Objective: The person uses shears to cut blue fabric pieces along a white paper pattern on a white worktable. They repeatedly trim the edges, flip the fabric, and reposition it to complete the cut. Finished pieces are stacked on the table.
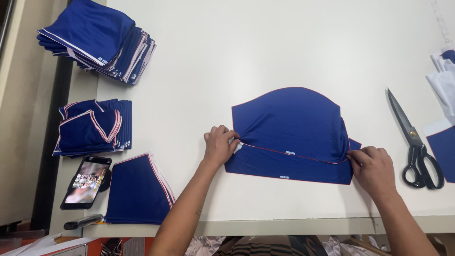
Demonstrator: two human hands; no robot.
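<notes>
From the head camera, the person's body is out of sight below the table edge; only two bare forearms reach up into the frame. At the right edge, white and blue fabric pieces (444, 90) are cut off by the border, and their shape cannot be made out. The phone (86, 182) shows a picture too small to read, and a dark pen-like object (83, 221) beside it is hard to identify.

The left hand (219, 145) lies knuckles up on the white table (246, 52), fingers curled tight and pinching the left edge of the upper blue fabric panel (289, 123), which bunches at the grip. The right hand (373, 166) is likewise closed, fingertips pinching the right corner where that panel meets the lower blue panel (265, 169) beneath it. Both panels lie flat in the middle of the table, near its front edge.

Black scissors (413, 142) lie just right of the right hand, apart from it. Three stacks of blue pieces (97, 40) sit at the left.
</notes>
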